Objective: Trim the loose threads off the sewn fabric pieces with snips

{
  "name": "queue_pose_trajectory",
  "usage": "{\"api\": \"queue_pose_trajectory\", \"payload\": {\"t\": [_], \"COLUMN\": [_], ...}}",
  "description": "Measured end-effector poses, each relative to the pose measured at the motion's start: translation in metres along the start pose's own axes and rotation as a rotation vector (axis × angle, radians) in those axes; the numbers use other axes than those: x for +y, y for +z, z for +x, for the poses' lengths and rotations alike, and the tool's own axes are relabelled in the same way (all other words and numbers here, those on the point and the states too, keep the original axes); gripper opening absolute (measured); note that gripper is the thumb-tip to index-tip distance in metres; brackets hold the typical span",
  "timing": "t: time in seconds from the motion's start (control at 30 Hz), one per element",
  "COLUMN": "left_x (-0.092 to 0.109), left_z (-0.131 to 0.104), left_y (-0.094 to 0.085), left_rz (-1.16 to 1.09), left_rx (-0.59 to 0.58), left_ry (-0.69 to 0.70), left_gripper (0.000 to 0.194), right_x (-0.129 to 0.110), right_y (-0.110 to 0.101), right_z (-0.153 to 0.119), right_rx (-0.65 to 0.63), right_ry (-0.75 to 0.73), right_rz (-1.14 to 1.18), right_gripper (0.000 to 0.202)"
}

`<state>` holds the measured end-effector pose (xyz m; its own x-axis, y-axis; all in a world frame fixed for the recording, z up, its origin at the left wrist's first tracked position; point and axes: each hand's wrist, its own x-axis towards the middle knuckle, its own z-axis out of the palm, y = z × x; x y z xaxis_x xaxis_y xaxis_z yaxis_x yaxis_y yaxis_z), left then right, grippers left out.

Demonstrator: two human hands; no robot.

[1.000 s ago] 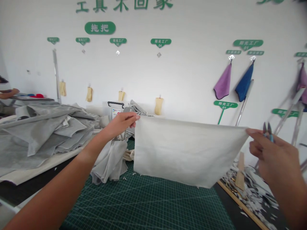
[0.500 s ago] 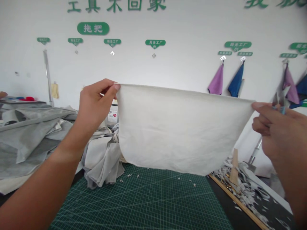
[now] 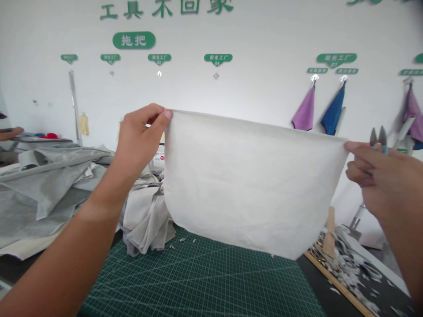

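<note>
A white piece of cloth (image 3: 251,185) with rounded lower corners hangs stretched out above the green cutting mat (image 3: 205,277). Between thumb and fingers, my left hand (image 3: 142,136) pinches its upper left corner. At the upper right corner, my right hand (image 3: 380,169) is closed on the fabric. The same right hand also keeps a pair of thread snips (image 3: 379,137), two pointed blades sticking up and a bit of blue handle showing; the rest is hidden by the fingers. The cloth's top edge is taut and slopes down to the right.
Heaped grey and white fabric (image 3: 49,185) lies at left, with a crumpled pile (image 3: 145,220) beside the mat. A wooden strip (image 3: 340,281) borders scraps (image 3: 343,259) at right. Purple (image 3: 304,110) and blue cloths (image 3: 333,110) hang on the wall. Part of another person's arm (image 3: 9,133) shows far left.
The cloth's lower edge hangs lower over the mat, and its left corner is slightly higher. The snips' blades now point upright. The view has shifted slightly left.
</note>
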<state>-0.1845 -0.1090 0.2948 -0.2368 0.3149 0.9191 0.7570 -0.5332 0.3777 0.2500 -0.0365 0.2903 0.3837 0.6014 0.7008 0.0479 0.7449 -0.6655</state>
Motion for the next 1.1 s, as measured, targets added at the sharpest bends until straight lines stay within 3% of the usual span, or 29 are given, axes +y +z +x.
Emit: {"api": "queue_pose_trajectory", "payload": {"t": [0.13,0.3,0.37,0.57,0.63,0.77,0.97,1.1], "left_x": [0.007,0.030,0.039,0.055,0.055,0.051,0.040,0.036], "left_z": [-0.015,-0.061,-0.082,-0.126,-0.133,-0.138,-0.150,-0.161], "left_y": [0.013,0.046,0.061,0.091,0.097,0.107,0.122,0.132], "left_rz": [-0.182,-0.471,-0.570,-0.839,-0.843,-0.831,-0.905,-0.949], "left_rx": [-0.237,-0.752,-0.890,-1.116,-1.073,-0.793,-0.493,-0.431], "left_ry": [-0.142,-0.239,-0.225,-0.169,-0.239,-0.452,-0.676,-0.704], "left_gripper": [0.032,0.033,0.030,0.030,0.032,0.038,0.039,0.039], "right_x": [0.002,-0.005,-0.010,-0.011,-0.006,0.010,0.031,0.047], "right_y": [0.007,0.035,0.047,0.066,0.068,0.068,0.072,0.073], "right_z": [-0.016,-0.068,-0.090,-0.128,-0.133,-0.145,-0.166,-0.172], "right_rx": [-0.173,-0.439,-0.532,-0.751,-0.732,-0.606,-0.750,-0.744], "right_ry": [0.125,0.292,0.341,0.410,0.439,0.514,0.740,0.747], "right_rz": [-0.040,-0.171,-0.218,-0.232,-0.206,-0.159,-0.073,-0.131], "right_gripper": [0.028,0.034,0.038,0.042,0.042,0.048,0.046,0.046]}}
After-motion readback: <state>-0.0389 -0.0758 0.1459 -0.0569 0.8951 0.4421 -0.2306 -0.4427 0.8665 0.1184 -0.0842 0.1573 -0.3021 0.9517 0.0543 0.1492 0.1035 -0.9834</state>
